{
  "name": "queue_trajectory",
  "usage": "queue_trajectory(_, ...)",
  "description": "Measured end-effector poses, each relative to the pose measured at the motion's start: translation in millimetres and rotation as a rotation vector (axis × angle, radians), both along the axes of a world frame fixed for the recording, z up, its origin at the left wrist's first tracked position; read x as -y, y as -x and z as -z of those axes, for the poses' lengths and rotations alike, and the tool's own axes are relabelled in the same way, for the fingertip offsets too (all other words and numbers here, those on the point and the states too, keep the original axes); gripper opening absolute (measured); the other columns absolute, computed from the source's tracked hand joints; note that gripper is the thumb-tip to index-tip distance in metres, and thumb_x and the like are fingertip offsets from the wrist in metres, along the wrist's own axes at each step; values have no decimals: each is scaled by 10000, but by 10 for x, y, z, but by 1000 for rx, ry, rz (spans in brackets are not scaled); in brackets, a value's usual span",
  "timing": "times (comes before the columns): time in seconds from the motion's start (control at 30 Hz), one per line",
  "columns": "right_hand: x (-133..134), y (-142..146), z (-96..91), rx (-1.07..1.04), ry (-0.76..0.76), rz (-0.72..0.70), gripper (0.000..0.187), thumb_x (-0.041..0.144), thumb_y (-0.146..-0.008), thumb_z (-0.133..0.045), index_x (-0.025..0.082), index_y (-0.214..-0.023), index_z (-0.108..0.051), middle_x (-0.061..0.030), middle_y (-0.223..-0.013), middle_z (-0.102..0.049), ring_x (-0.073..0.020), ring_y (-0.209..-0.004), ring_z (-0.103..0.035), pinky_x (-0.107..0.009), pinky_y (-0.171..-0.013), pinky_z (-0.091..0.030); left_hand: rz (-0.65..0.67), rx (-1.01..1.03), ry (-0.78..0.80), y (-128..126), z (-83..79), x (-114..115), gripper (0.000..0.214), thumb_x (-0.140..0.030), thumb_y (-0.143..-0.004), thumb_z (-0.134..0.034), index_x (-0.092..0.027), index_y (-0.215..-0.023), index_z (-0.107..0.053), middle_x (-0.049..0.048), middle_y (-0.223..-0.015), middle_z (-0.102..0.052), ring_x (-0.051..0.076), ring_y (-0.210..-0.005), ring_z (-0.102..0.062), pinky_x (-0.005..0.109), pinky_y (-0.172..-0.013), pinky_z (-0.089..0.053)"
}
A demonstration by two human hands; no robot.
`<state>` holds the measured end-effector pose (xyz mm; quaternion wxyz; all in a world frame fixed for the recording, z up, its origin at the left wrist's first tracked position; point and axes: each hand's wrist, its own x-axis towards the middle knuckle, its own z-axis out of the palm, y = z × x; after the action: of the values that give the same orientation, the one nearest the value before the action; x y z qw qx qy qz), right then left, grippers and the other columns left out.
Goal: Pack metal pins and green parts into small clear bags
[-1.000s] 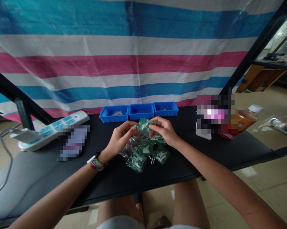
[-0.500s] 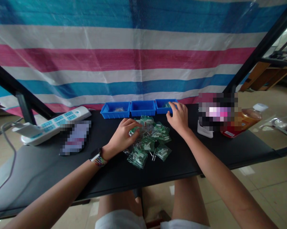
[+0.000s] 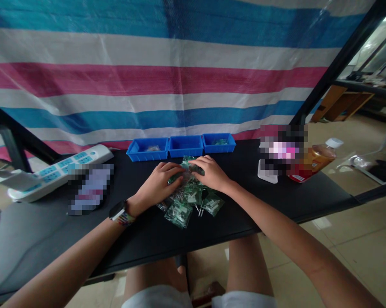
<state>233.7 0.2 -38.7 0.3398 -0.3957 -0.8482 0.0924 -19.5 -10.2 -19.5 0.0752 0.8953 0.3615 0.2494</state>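
Note:
Small clear-green plastic packets point(image 3: 179, 212) with pale and metallic pieces inside lie heaped on the black table. My left hand point(image 3: 161, 183) is at the heap's left side, its fingers curled in and the thumb bent below them. Over the upper right of the heap, my right hand point(image 3: 214, 174) has its fingers bent down among the packets. The fingertips of both hands nearly meet, and what lies between them is too small and covered to make out. Beyond the heap is a row of blue bins: a left bin point(image 3: 132, 154) with pale pieces, a middle bin point(image 3: 185, 149), and a right bin point(image 3: 225, 148) with green packets.
A white power strip point(image 3: 64, 167) and a blurred-out flat object point(image 3: 92, 188) lie to the left. On the right stand another blurred-out object point(image 3: 284, 149) and a bottle point(image 3: 318, 159) with a white cap. A striped sheet point(image 3: 180, 77) hangs behind the bins.
My right hand has moved from the right bin, toward me and left, onto the heap. My left hand has stayed at the heap. The view has shifted slightly to the right.

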Motion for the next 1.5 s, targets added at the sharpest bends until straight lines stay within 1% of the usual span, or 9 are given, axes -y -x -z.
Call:
queue_trajectory(0.23,-17,-13,0,49,56,39,376,145,-946,-769,213,-1316,-757,-108,-1215,-732,-293,-1155,-579,-456,-1058,-479,-6,-14,1,-25,-9,6,351,-386,-1060,-548,-222,-1281,-765,120,-1313,-737,319,-1178,-644,516,-1061,-523)
queue_trajectory(0.43,17,-43,-7,72,89,28,422,65,-940,-699,217,-1333,-730,-109,-1385,-677,-300,-1262,-545,-486,-1120,-444,0,-33,10,-23,-17,2,356,-384,-1063,-539,-207,-1289,-750,127,-1325,-728,314,-1184,-630,519,-1070,-506)
queue_trajectory(0.63,-33,-58,-10,39,61,72,343,91,-975,-686,211,-1293,-742,-101,-1277,-756,-289,-1174,-602,-467,-1059,-474,11,-36,10,-15,-11,-4,334,-373,-1062,-548,-209,-1272,-750,124,-1303,-730,316,-1166,-626,516,-1059,-499)
queue_trajectory(0.73,-47,-81,-24,-31,10,56,269,88,-1026,-611,221,-1169,-797,-87,-1172,-786,-263,-1123,-643,-455,-1054,-486,5,-23,8,-14,0,-7,322,-364,-1057,-561,-217,-1272,-751,119,-1304,-734,319,-1173,-633,511,-1059,-498)
queue_trajectory(0.87,-36,-77,-63,-306,-19,38,240,152,-1027,-625,218,-1143,-824,-103,-1144,-745,-234,-1095,-681,-409,-1031,-535,-14,-17,10,-8,11,1,343,-376,-1067,-554,-211,-1304,-738,122,-1313,-738,325,-1179,-635,524,-1066,-490)
queue_trajectory(1.03,38,8,-83,-636,392,-125,176,289,-954,-730,190,-1082,-801,-58,-981,-779,-193,-846,-730,-334,-797,-604,-78,67,-25,-29,-57,66,371,-440,-1091,-544,-213,-1325,-721,114,-1278,-738,330,-1228,-607,530,-1089,-443)
queue_trajectory(1.13,145,68,-109,-750,596,-234,237,348,-870,-834,185,-1019,-750,-38,-904,-777,-187,-757,-743,-318,-729,-616,-60,176,2,-70,-115,117,316,-452,-1083,-579,-227,-1239,-736,89,-1206,-757,296,-1165,-638,479,-1045,-460)
queue_trajectory(1.3,310,115,-224,-787,675,-329,299,427,-866,-863,202,-980,-702,-8,-857,-742,-191,-737,-765,-310,-707,-613,33,355,59,-126,-144,167,222,-400,-1065,-619,-225,-973,-720,68,-990,-772,253,-999,-665,402,-909,-527)
queue_trajectory(1.5,329,91,-281,-700,586,-263,254,443,-937,-771,200,-885,-715,-10,-809,-723,-189,-731,-723,-304,-696,-547,94,352,127,-103,-152,179,233,-401,-1060,-622,-226,-948,-727,71,-953,-756,249,-970,-667,395,-887,-546)
